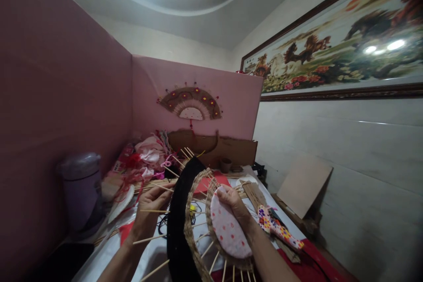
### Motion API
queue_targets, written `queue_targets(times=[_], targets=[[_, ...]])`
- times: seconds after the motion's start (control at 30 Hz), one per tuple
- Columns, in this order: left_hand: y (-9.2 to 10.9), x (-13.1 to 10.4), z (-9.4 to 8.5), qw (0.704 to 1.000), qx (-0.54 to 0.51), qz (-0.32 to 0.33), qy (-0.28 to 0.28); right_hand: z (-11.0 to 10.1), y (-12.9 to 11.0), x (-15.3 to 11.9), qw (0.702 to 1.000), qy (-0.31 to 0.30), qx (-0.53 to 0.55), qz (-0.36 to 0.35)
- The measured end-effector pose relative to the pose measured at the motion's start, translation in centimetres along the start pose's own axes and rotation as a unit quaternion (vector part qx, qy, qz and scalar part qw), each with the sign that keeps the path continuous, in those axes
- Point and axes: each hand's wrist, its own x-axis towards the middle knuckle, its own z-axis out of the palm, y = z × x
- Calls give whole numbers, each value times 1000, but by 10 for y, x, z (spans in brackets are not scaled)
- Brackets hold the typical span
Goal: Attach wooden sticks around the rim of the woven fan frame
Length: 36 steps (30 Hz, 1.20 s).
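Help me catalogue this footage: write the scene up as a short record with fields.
Held piece: unfinished fan of pale wooden sticks, black band, braided tan strips
Left hand: at the black band's outer edge
Right hand: gripping the red-spotted white pad
Pink panel: brown flowered fan mounted
Far left: purple cylindrical container

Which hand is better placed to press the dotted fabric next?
Probably the right hand: its fingers touch the dotted fabric. The left hand is at the outer sticks, beyond the black band.
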Motion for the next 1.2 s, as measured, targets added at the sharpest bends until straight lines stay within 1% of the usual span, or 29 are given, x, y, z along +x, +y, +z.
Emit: queue_targets(times=[0.17,0.3,0.4,0.47,0.53,0.6,0.7,0.77,0.83,0.9,0.93,1.0,1.2], targets=[[9,-2,-2,999,25,-22,9,-3,0,1,1000,23,7,-5],[19,-6,-4,999,13,-39,9,-6,0,2,1000,19,11,-5],[21,-5,-9,999,21,-44,2,-8,0,2,1000,18,14,-5],[21,-4,-13,997,69,-35,-11,-9,0,3,1000,21,15,-6],[20,-2,-15,988,154,13,-22,-10,-1,3,1000,25,11,-10],[21,-1,-16,965,245,93,-23,-11,-3,4,999,31,4,-12],[22,0,-18,914,352,200,-32,-13,-5,3,999,41,-6,-10],[22,1,-20,869,422,255,-36,-13,-7,2,999,43,-14,-10],[20,2,-22,815,490,306,-27,-13,-8,1,999,43,-21,-9],[18,2,-22,768,542,340,-18,-13,-8,1,999,46,-22,-10],[17,2,-21,751,559,350,-21,-13,-7,2,999,48,-21,-11],[16,1,-19,732,576,364,-33,-15,-5,3,998,52,-19,-14],[15,-5,-10,705,594,384,-52,-18,-2,7,998,54,-16,-11]])
